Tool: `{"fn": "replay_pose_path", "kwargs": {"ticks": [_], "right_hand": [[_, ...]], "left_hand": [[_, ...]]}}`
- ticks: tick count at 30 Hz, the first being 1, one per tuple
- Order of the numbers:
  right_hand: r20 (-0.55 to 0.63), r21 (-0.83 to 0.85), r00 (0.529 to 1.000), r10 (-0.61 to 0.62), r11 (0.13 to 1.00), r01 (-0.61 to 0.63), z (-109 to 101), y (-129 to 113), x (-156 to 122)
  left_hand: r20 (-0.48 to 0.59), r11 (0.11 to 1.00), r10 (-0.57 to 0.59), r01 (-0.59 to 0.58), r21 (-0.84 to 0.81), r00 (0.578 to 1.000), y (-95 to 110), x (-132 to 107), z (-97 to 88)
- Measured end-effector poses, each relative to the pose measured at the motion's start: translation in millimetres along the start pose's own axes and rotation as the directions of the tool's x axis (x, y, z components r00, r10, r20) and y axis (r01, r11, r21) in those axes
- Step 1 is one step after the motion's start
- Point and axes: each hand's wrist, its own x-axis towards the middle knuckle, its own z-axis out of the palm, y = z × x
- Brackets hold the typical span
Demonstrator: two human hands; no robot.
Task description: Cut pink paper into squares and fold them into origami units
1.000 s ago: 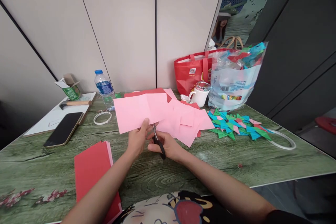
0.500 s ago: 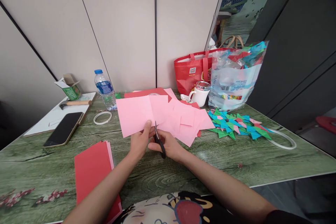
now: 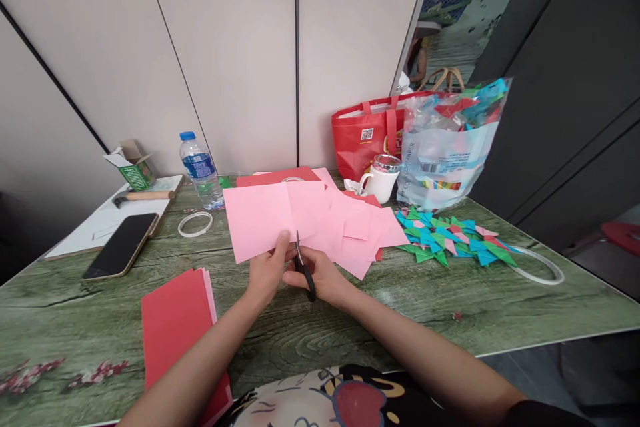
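My left hand pinches the lower edge of a creased pink paper sheet, thumb on top. Black-handled scissors are in my right hand, its fingers closed around the handles. The scissor blades point away from me and meet the sheet's lower edge close beside my left thumb. Beyond the sheet and to its right lies a loose pile of pink paper pieces, partly overlapped by the held sheet.
Red paper is stacked at front left. Behind it are a phone, hammer, tape roll and water bottle. To the right stand a white mug, red bag, plastic bag and folded paper pieces.
The pink sheet has shifted slightly to the right. Both hands stay nearly in place, with the scissors still at the sheet's edge.
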Motion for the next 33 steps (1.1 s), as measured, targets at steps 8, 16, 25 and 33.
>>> {"fn": "replay_pose_path", "kwargs": {"ticks": [8, 16, 25, 33], "right_hand": [[-0.026, -0.014, 0.999, -0.037, 0.999, 0.037, 1.7, -0.8, 0.1], [-0.033, -0.014, 0.999, -0.002, 1.0, 0.001, 1.1, 2.0, 0.2], [-0.025, 0.014, 0.999, 0.03, 0.999, -0.03, 1.0, 4.5, 0.0], [-0.023, -0.004, 0.999, 0.039, 0.999, -0.039, -1.9, 14.9, 1.5]], "left_hand": [[0.016, 0.998, -0.052, 0.053, -0.047, 0.999, 9.1, -4.1, 2.6], [0.016, 0.999, -0.042, 0.042, 0.006, 0.999, 7.6, -1.5, 1.9], [0.017, 0.996, -0.084, 0.084, -0.01, 0.996, 11.8, -2.3, 3.0], [0.042, 0.991, 0.014, -0.02, 0.131, 0.999, 1.6, 1.8, -1.4]]}}
